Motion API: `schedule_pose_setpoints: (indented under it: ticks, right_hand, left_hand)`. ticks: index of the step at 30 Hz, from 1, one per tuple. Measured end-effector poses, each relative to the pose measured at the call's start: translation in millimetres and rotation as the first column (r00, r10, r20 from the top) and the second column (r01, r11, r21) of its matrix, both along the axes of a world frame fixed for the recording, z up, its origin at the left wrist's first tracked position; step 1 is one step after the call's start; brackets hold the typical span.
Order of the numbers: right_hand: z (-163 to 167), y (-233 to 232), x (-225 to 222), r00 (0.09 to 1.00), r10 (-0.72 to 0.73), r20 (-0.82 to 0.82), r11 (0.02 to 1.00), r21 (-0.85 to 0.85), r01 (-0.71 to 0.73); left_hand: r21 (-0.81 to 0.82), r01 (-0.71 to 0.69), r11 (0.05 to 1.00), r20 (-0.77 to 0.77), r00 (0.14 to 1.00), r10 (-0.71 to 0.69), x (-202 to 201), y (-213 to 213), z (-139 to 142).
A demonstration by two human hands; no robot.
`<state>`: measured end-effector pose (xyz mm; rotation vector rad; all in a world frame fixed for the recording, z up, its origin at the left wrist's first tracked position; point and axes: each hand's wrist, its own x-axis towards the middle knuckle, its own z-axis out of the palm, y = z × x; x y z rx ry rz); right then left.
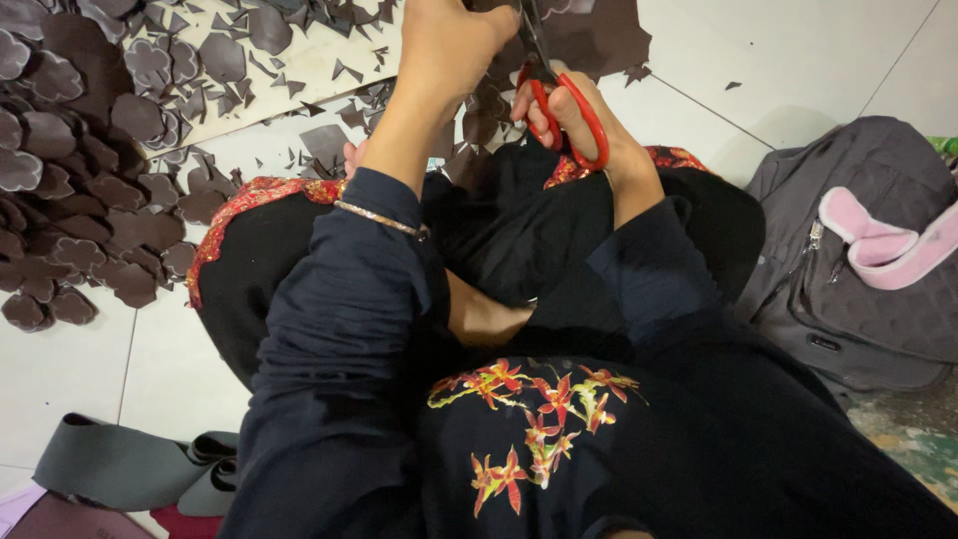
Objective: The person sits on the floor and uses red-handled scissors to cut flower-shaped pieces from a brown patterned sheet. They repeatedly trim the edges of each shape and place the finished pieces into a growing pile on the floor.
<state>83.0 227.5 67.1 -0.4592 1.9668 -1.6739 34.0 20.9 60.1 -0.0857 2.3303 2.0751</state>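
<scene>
My right hand (574,120) grips red-handled scissors (569,105), with fingers through the loops and the blades pointing up toward the top edge. My left hand (454,45) is closed on a dark brown sheet (599,40) that the blades meet; the exact grip is cut off at the frame's top. I sit cross-legged on the white tiled floor in dark clothes with red floral trim. A thin bracelet (384,220) circles my left wrist.
A heap of several dark brown flower-shaped cutouts (70,180) covers the floor at left, with small scraps (319,140) scattered ahead. A grey quilted bag (868,269) with a pink strap lies at right. Grey sandals (130,464) rest at bottom left.
</scene>
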Motion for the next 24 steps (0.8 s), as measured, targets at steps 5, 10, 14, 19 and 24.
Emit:
schedule_pose_setpoints:
  ticks: [5, 10, 14, 19, 24]
  right_hand:
    - [5.4, 0.5, -1.0, 0.999, 0.034, -0.041, 0.999, 0.010, -0.033]
    - [9.0, 3.1, -0.9, 0.999, 0.019, -0.030, 1.000, 0.013, -0.018]
    - [9.8, 4.0, 1.0, 1.000, -0.022, -0.003, 1.000, 0.019, 0.022]
    - [13.3, 0.5, 1.4, 0.999, -0.018, 0.031, 1.000, 0.008, 0.018]
    - [18.4, -2.6, 6.2, 0.998, -0.029, 0.064, 0.999, -0.013, 0.030]
  left_hand:
    - [-0.025, 0.040, 0.999, 0.039, 0.998, -0.039, -1.2, -4.2, -2.1]
    - [-0.007, 0.044, 0.999, 0.054, 0.998, -0.044, -0.9, -4.8, 0.8]
    - [0.078, 0.018, 0.997, 0.036, 0.999, -0.020, -1.8, -0.6, 4.1]
    - [0.003, 0.005, 1.000, 0.035, 0.999, -0.005, -1.9, -3.7, 4.1]
    - [-0.043, 0.042, 0.998, 0.070, 0.997, -0.039, -3.1, -5.6, 1.2]
